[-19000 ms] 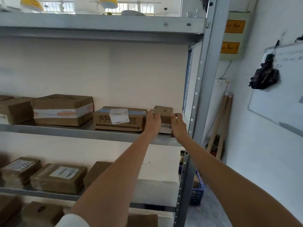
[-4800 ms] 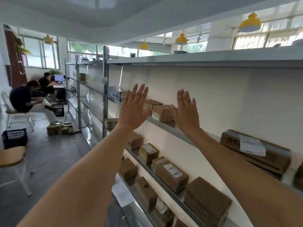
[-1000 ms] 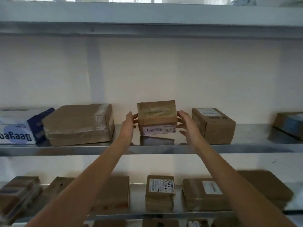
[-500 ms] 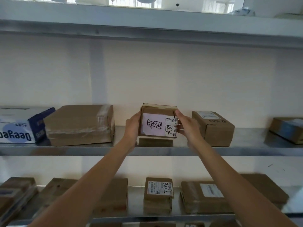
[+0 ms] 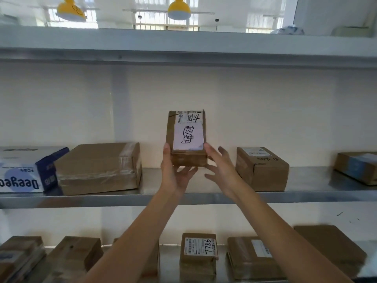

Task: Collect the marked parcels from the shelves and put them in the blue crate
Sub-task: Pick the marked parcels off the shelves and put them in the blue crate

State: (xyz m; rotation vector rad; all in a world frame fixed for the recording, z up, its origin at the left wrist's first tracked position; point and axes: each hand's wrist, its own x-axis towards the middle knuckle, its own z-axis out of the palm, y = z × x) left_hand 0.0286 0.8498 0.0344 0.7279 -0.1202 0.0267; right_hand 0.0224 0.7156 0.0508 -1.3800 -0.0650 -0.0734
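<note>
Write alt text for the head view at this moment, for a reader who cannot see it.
A left hand holds a small cardboard parcel with a handwritten white label up in front of a metal shelf, while the right hand, fingers spread, touches its lower right edge. More cardboard boxes sit on this shelf and the one below.

Head cam, close, facing shelves (image 5: 183, 198) straight-on
</note>
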